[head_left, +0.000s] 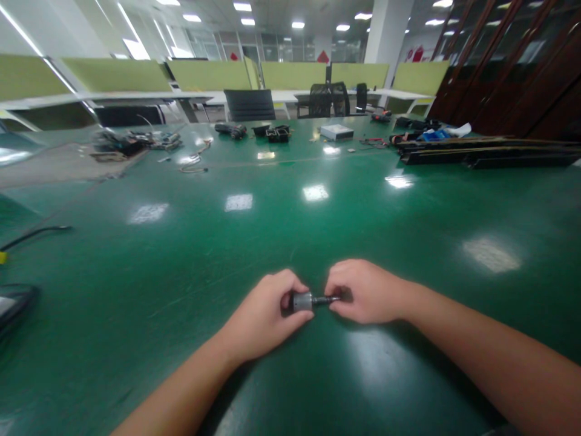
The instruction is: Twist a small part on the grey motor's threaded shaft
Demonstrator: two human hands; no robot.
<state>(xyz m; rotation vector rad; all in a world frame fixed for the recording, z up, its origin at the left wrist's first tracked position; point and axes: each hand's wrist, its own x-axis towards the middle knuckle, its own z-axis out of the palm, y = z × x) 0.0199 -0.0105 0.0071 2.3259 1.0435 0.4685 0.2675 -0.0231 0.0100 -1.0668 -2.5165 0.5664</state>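
Note:
Near the front of the green table (281,236) is a small grey metal cylinder (302,301), which looks like a little motor. A thin dark shaft (323,300) sticks out of its right end. My left hand (267,309) is closed round the cylinder, thumb at the near side and fingers at the far side. The shaft's tip sits in a pinch between the thumb and fingers of my right hand (363,292). Cylinder and shaft lie about level, in one line between the two hands. My fingers hide both ends of the piece.
Long black strips (490,151) lie at the far right. A silver box-shaped drive (336,132), a loose cable (195,162) and a heap of electronic parts (136,142) are along the far side. At the left edge are a black cable (36,233) and a dark object (16,306).

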